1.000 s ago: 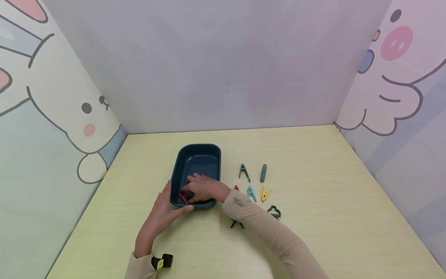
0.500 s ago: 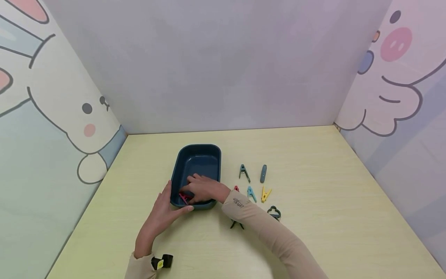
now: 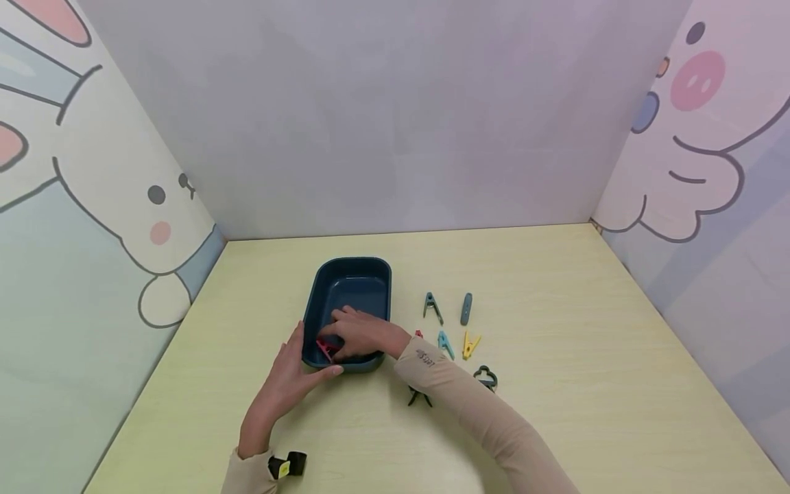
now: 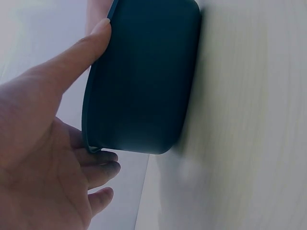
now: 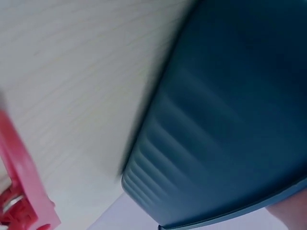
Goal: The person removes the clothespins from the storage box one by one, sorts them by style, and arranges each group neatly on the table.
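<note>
A dark blue rectangular tray (image 3: 359, 293) stands on the table, left of centre. My left hand (image 3: 289, 379) grips its near left corner. In the left wrist view, the thumb (image 4: 98, 39) lies on the rim while other fingers (image 4: 99, 175) bend around the corner. My right hand (image 3: 359, 333) reaches down inside the tray's near end. It pinches a pinkish-red clothes peg (image 3: 325, 349) close to the near left corner. Part of that peg is hidden behind the fingers. From the right wrist, only the tray's ribbed outer wall (image 5: 211, 129) shows, not the right fingers.
Right of the tray lie pegs: green (image 3: 433, 307), grey-blue (image 3: 465, 309), light blue (image 3: 445, 344), yellow (image 3: 470, 345), and a red one (image 3: 419, 334) partly under the sleeve. Nearer are a dark cloud-shaped clip (image 3: 485, 377) and a dark peg (image 3: 420, 396). Walls enclose the table.
Both hands and the tray stay nearly where they were. The red peg remains in the right fingers; the head view shifts very slightly.
</note>
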A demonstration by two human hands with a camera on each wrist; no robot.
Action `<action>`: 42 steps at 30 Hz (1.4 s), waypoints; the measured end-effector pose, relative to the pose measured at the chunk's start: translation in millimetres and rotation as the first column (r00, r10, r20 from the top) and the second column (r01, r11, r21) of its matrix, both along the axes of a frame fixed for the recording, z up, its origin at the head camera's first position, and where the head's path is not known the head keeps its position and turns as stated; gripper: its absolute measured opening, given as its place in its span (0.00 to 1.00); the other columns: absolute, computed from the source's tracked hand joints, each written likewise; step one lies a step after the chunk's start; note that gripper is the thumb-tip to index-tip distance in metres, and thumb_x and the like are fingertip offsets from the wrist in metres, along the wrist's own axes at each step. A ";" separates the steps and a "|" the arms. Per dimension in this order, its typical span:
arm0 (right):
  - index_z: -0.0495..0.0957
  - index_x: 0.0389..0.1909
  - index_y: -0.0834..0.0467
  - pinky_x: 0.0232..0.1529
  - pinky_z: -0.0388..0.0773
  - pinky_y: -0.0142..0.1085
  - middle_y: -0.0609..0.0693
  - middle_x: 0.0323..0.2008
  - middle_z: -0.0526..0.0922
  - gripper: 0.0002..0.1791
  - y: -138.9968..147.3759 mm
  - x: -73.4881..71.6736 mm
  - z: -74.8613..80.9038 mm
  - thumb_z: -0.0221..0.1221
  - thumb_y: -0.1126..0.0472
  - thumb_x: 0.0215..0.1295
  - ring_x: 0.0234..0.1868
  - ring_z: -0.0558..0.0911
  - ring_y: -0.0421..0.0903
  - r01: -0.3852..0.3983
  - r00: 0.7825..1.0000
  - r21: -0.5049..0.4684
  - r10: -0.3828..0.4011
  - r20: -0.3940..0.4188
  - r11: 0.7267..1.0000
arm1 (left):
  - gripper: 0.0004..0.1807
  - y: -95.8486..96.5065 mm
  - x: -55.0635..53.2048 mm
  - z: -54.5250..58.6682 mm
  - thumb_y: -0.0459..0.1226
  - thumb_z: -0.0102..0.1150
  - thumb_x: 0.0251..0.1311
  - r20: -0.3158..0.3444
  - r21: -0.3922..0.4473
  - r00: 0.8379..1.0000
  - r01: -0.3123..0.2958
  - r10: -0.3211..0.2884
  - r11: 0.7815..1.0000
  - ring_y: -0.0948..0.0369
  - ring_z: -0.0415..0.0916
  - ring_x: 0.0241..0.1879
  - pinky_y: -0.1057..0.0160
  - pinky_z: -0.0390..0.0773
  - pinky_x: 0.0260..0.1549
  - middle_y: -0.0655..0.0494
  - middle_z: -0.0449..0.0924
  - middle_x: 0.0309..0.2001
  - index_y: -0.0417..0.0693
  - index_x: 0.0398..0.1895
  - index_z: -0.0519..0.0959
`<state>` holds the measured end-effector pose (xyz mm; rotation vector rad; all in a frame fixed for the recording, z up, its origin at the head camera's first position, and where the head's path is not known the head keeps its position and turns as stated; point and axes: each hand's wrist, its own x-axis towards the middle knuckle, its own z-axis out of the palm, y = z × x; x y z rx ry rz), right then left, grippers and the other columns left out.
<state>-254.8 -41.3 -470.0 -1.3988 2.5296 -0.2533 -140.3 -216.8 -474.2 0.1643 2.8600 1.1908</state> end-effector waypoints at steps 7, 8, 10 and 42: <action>0.77 0.71 0.44 0.38 0.69 0.28 0.44 0.48 0.75 0.31 6.9 -1.2 8.3 0.69 0.45 0.68 0.46 0.67 0.41 0.015 0.999 -0.065 -0.012 0.037 0.998 | 0.64 1.6 -1.3 -0.3 0.53 0.72 0.61 -0.004 -0.002 1.000 0.007 -0.007 1.000 0.34 0.42 0.78 0.31 0.37 0.73 0.31 0.40 0.81 0.33 0.82 0.38; 0.77 0.71 0.44 0.37 0.69 0.28 0.44 0.48 0.75 0.32 8.3 -1.5 10.2 0.69 0.45 0.67 0.46 0.67 0.41 0.016 0.999 -0.074 -0.013 0.041 0.997 | 0.64 1.8 -1.5 -0.2 0.53 0.72 0.62 -0.005 -0.001 1.000 0.009 -0.009 1.000 0.34 0.42 0.78 0.30 0.37 0.73 0.31 0.40 0.81 0.34 0.82 0.38; 0.77 0.71 0.44 0.37 0.69 0.28 0.45 0.49 0.75 0.32 11.6 -2.0 13.9 0.69 0.43 0.67 0.46 0.67 0.41 0.020 0.999 -0.092 -0.016 0.048 0.996 | 0.64 2.1 -1.4 0.2 0.53 0.72 0.61 -0.005 0.001 1.000 0.010 -0.010 1.000 0.34 0.42 0.78 0.30 0.37 0.73 0.32 0.40 0.81 0.35 0.83 0.38; 0.77 0.70 0.53 0.48 0.76 0.39 0.56 0.55 0.75 0.35 115.2 -0.4 37.5 0.71 0.46 0.65 0.54 0.69 0.47 0.126 0.989 -0.338 -0.090 0.119 0.933 | 0.66 -0.9 0.0 -0.4 0.55 0.74 0.59 -0.008 0.006 1.000 -0.002 0.002 1.000 0.35 0.43 0.78 0.31 0.38 0.73 0.32 0.41 0.81 0.36 0.83 0.38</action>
